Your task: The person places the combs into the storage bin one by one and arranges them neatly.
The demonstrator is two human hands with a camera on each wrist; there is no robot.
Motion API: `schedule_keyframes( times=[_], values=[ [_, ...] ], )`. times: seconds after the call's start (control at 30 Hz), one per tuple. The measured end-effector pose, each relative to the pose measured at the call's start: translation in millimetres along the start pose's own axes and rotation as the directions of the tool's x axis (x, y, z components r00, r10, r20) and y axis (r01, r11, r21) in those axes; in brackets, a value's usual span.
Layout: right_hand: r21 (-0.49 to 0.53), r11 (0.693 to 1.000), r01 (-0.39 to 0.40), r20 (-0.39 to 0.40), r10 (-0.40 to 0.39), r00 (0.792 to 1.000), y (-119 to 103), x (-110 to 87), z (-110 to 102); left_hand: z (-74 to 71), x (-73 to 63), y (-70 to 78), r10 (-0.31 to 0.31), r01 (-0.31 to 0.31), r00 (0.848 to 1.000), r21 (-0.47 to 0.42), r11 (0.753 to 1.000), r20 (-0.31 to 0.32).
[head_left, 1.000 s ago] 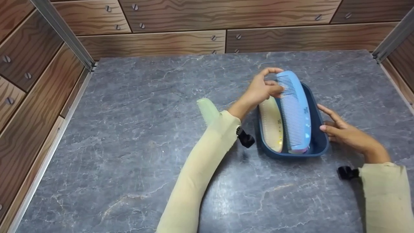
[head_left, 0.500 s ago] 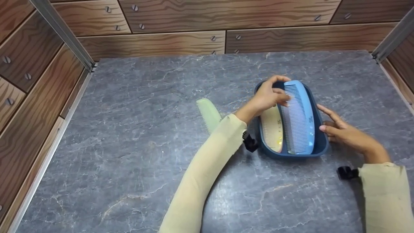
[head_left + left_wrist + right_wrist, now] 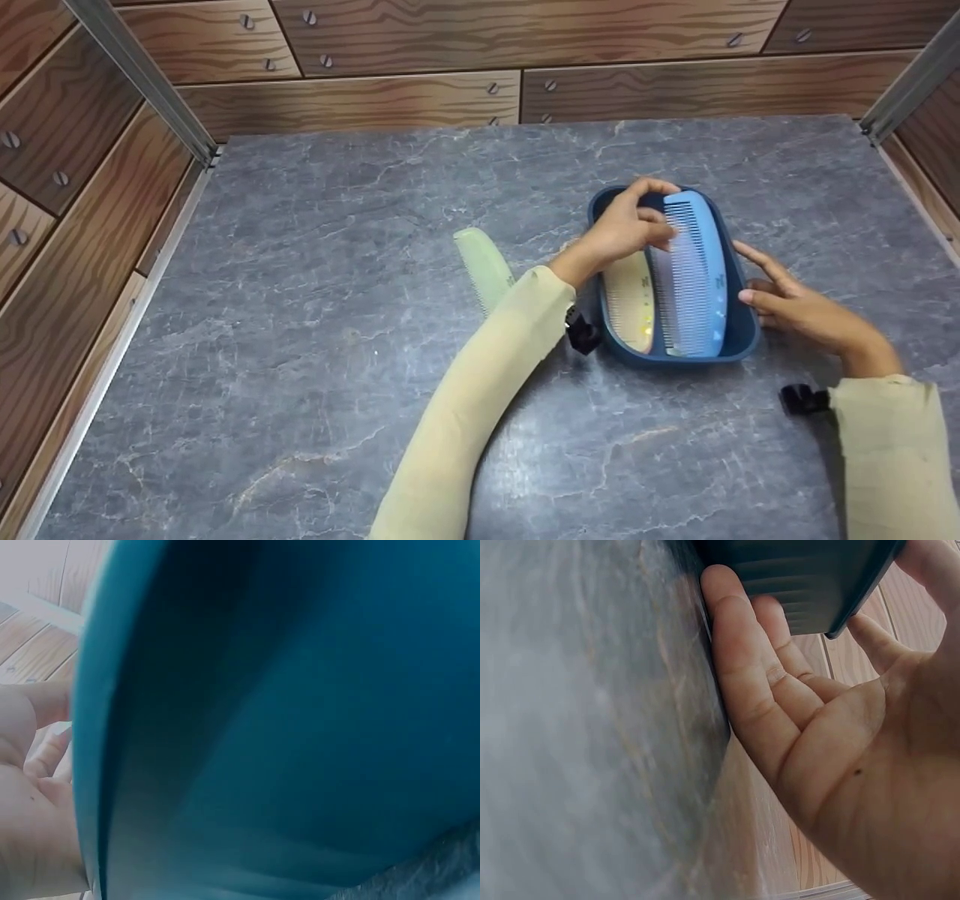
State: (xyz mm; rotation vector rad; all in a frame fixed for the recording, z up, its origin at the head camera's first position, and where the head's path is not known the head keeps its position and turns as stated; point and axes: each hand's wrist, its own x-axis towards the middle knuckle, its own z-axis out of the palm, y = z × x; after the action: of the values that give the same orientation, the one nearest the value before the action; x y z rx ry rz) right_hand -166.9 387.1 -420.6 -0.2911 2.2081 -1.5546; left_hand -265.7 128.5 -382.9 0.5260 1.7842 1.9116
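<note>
My left hand [image 3: 628,225] reaches over a dark blue plastic bin [image 3: 744,341] and pinches a light blue comb [image 3: 711,277] near its far end. The comb lies lengthwise inside the bin. Pale purple teeth show along its left side; whether they belong to another comb I cannot tell. A cream-yellow comb [image 3: 628,307] leans by the bin's left wall. My right hand [image 3: 806,311] rests its fingertips and thumb on the bin's right outer side. In the left wrist view the bin wall [image 3: 300,727] hides most of the left hand [image 3: 30,795].
A pale green comb [image 3: 484,266] lies on the grey marbled table [image 3: 315,315] left of the bin, partly covered by the left sleeve [image 3: 480,375]. Wood-patterned panels [image 3: 420,97] rise behind the table, with metal posts [image 3: 154,82] at its corners.
The left hand has lowered the light blue comb into the bin, moving slightly right and toward the person. The right hand has stayed at the bin's side.
</note>
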Motion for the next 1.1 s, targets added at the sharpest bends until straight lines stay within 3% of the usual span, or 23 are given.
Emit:
schedule_keyframes(
  times=[0.3,0.53,0.73,1.1],
  values=[
    [-0.044,0.998,-0.053,-0.028,0.052,0.998,-1,1.7,3,2.4,2.9,-2.7,-0.019,0.018,1.0,-0.013,1.0,-0.004],
    [-0.039,0.998,-0.041,-0.023,0.04,0.999,-3,0.3,2,2.9,5.4,-3.1,-0.023,0.023,1.0,0.092,0.995,0.002],
    [-0.019,1.0,0.0,0.004,0.0,1.0,0,-1.8,-1,3.0,6.3,-3.7,0.006,-0.01,1.0,0.148,0.989,0.028],
    [-0.041,0.999,-0.014,-0.012,0.013,1.0,-1,-1.9,0,3.7,13.4,-4.3,-0.041,0.049,0.999,0.368,0.929,-0.029]
  ],
)
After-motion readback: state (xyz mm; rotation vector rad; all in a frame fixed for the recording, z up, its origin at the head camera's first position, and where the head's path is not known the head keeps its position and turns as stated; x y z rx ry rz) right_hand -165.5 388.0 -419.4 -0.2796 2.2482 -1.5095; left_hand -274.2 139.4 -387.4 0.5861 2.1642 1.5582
